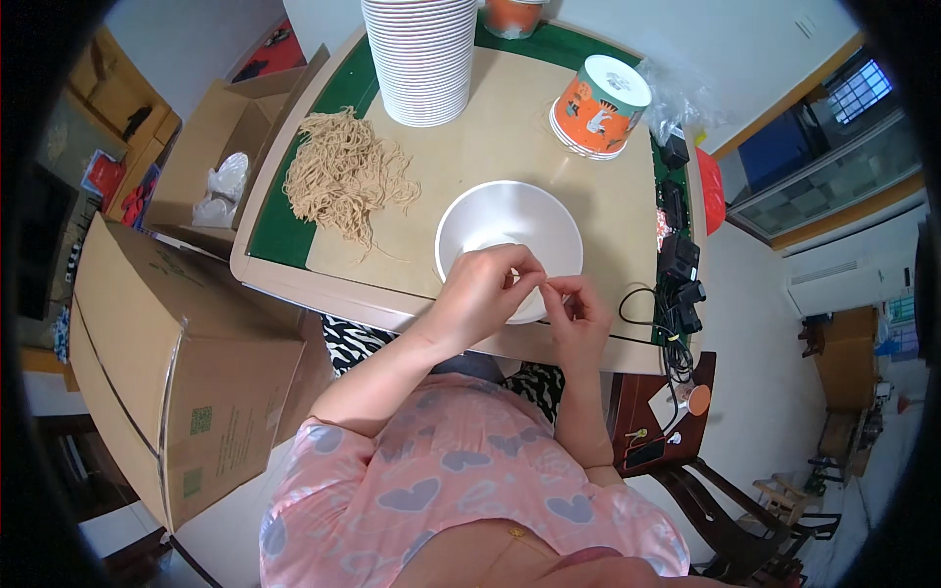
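A white round paper tub stands near the table's front edge, its mouth facing up. Over its near rim, my left hand and my right hand meet fingertip to fingertip. Both are pinched closed; whatever is between the fingertips is too small to make out. To the left of the tub lies a loose, tangled heap of tan strings, with a few stray ends reaching toward the tub. What lies at the bottom of the tub is mostly hidden by my left hand.
A tall stack of white tubs rises at the back. Orange patterned tubs sit upside down at the back right. Black adapters and cables line the right edge. Large cardboard boxes stand left; a dark wooden chair is at right.
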Motion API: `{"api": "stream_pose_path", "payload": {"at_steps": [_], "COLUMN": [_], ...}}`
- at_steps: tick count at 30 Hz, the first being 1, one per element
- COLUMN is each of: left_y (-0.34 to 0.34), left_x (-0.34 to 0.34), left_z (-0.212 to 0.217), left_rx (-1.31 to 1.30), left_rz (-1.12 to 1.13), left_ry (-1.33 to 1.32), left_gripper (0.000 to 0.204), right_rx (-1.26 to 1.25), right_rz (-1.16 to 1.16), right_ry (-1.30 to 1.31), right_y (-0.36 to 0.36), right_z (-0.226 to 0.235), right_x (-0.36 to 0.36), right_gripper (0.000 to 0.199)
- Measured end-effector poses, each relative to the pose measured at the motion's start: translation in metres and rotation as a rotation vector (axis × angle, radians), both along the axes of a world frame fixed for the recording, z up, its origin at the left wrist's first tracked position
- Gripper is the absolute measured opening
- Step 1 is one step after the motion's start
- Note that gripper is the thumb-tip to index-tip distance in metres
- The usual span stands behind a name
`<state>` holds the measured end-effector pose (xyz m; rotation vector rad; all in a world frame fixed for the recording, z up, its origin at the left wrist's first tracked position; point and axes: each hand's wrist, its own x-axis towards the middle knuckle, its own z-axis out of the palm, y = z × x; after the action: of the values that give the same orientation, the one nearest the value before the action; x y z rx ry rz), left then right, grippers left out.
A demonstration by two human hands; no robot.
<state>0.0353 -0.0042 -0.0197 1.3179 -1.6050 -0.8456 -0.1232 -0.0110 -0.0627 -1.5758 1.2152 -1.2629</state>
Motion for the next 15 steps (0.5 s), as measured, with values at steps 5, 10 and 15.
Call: {"api": "stream_pose_path", "payload": {"at_steps": [5, 10, 15], "left_y": [0.003, 0.003, 0.006], "left_x": [-0.005, -0.006, -0.012], "left_z": [-0.005, -0.005, 0.012], "left_rx": [-0.129, -0.153, -0.088], "left_rz": [0.096, 0.110, 0.054], "left_ry": [-0.010, -0.015, -0.016], "left_gripper": [0.006, 0.006, 0.007], "right_rx": [-0.024, 0.059, 0.022], "right_rz": [0.016, -0.001, 0.046], "right_ry": [0.001, -0.035, -0.008], "right_y": [0.000, -0.001, 0.000], "right_z": [0.001, 0.006, 0.014], "right_x": [-0.001, -0.002, -0.011], "right_gripper": [0.004, 0.006, 0.009]}}
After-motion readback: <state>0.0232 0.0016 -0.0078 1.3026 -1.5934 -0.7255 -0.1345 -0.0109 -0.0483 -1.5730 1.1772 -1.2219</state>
